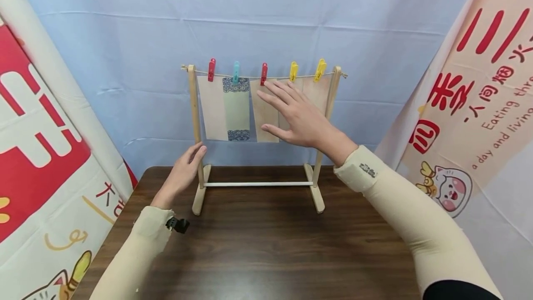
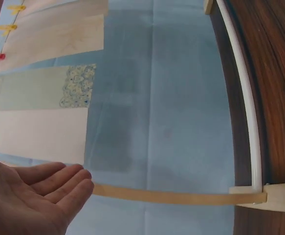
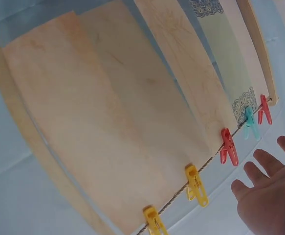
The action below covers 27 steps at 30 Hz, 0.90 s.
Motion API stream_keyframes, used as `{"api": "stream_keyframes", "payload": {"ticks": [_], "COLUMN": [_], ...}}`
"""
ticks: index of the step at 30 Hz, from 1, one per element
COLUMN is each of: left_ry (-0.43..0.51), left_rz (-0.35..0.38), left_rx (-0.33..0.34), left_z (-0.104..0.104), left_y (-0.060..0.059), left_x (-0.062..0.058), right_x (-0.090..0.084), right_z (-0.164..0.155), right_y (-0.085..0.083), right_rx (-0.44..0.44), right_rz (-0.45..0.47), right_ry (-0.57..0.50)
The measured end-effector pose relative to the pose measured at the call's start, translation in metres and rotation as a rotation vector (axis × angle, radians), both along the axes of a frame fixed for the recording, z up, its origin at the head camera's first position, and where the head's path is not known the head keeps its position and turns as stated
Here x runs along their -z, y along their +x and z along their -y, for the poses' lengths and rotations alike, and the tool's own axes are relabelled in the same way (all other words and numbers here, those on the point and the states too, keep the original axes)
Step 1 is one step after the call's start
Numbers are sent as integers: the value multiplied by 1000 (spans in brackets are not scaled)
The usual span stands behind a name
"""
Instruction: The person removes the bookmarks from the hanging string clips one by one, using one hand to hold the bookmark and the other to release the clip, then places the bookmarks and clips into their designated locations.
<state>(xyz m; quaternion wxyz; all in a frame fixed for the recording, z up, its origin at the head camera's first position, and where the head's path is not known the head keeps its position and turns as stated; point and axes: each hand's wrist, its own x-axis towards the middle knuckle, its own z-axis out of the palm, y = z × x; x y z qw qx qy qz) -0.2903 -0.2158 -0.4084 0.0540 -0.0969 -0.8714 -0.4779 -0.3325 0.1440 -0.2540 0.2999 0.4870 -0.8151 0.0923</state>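
Several paper sheets hang from a string on a small wooden rack (image 1: 194, 119), each under a plastic clothespin. A pale sheet (image 1: 212, 110) is at the left, then a green sheet with blue patterned ends (image 1: 237, 110) and a tan sheet (image 1: 263, 115). The clothespins are red (image 1: 212, 69), teal (image 1: 236, 72), red (image 1: 264, 73), yellow (image 1: 293, 71) and yellow (image 1: 319, 70). My right hand (image 1: 297, 117), fingers spread and holding nothing, is in front of the right-hand sheets and partly hides them. Beside the left post, my left hand (image 1: 185, 170) has relaxed fingers and holds nothing.
The rack's feet (image 1: 314, 193) stand near the back of a dark wooden table (image 1: 258, 244), joined by a white rod (image 1: 258, 184). Behind is a light blue cloth (image 1: 258, 22). Printed banners hang at the left (image 1: 33, 119) and right (image 1: 479, 105).
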Motion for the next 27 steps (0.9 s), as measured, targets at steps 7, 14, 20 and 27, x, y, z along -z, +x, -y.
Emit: {"api": "stream_keyframes", "payload": {"ticks": [7, 14, 20, 27], "left_ry": [53, 101, 241, 296], "left_rz": [74, 87, 132, 136], "left_rx": [-10, 3, 63, 73], "left_z": [-4, -6, -9, -14], "left_y": [-4, -11, -21, -28], "left_x": [3, 5, 7, 7], "right_x": [-9, -19, -30, -41], "right_z": [7, 18, 34, 54], "right_y": [-4, -8, -12, -14], "right_rx": [6, 23, 19, 33], "right_rz": [-6, -9, -11, -4], "right_ry": [16, 44, 61, 109]}}
